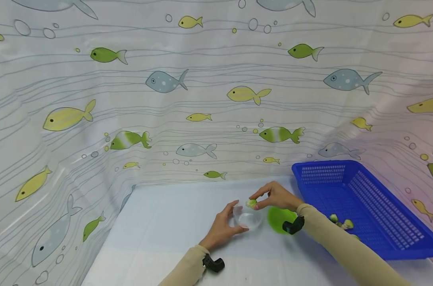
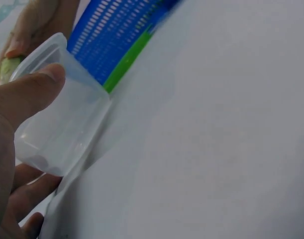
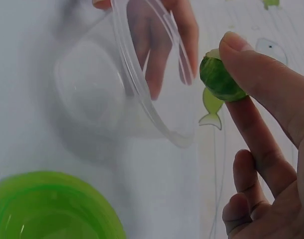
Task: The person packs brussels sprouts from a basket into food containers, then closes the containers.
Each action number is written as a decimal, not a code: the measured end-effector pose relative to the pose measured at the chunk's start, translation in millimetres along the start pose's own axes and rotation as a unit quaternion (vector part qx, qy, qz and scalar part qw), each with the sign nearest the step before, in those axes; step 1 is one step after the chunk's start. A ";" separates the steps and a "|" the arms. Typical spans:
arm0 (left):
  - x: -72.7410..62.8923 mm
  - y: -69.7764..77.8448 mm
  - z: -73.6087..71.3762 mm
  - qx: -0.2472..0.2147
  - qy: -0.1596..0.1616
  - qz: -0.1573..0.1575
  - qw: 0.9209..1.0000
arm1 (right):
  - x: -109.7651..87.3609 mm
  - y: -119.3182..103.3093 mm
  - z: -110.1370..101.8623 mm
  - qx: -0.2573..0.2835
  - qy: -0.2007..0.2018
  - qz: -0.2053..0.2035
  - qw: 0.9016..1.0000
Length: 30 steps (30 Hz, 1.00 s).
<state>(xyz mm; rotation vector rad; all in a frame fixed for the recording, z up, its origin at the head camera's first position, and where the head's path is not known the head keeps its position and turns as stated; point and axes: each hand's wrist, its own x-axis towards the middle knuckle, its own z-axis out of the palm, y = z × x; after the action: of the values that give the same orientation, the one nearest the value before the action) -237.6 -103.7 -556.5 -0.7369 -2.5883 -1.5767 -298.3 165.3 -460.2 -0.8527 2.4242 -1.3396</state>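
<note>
My left hand (image 1: 221, 228) grips a clear plastic tub (image 1: 249, 219) on the white table, the thumb on one side and the fingers on the other. In the left wrist view the thumb lies against the tub's wall (image 2: 67, 127). Between thumb and finger, my right hand (image 1: 276, 196) pinches a small green Brussels sprout (image 3: 221, 77), just beyond the tub's rim. No sprout shows inside the tub in the right wrist view. A bright green bowl (image 1: 278, 219) stands right of the tub, partly below the right wrist.
A large blue perforated basket (image 1: 410, 234) stands at the right, with several Brussels sprouts (image 1: 347, 224) near its left side. The right forearm crosses in front of its near left corner. Behind the white table (image 1: 159, 222) hangs a fish-patterned curtain (image 1: 216, 131).
</note>
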 end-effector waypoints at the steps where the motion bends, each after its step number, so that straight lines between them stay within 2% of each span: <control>1: -0.6 0.3 0.3 0.000 -0.001 -0.001 1.000 | 0.6 0.6 2.3 0.000 -0.003 0.001 1.000; 8: -1.3 0.2 1.8 -0.002 0.000 0.005 1.000 | 4.9 3.5 11.8 0.010 -0.010 0.022 1.000; 17: 0.0 -0.8 -0.3 0.008 0.004 0.009 1.000 | 14.0 3.2 21.9 0.007 -0.008 0.023 1.000; 22: 0.0 0.7 -0.4 0.000 0.001 0.004 1.000 | 17.1 6.5 29.0 0.006 -0.005 0.029 1.000; 30: 0.0 1.1 -0.2 0.000 -0.003 -0.002 1.000 | 21.2 12.6 35.8 -0.029 0.003 0.018 0.999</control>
<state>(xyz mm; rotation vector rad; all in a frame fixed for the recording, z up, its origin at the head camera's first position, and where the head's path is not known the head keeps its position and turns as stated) -237.3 -103.5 -555.5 -0.7381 -2.5944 -1.5781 -303.1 133.0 -489.0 -0.8166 2.4812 -1.2679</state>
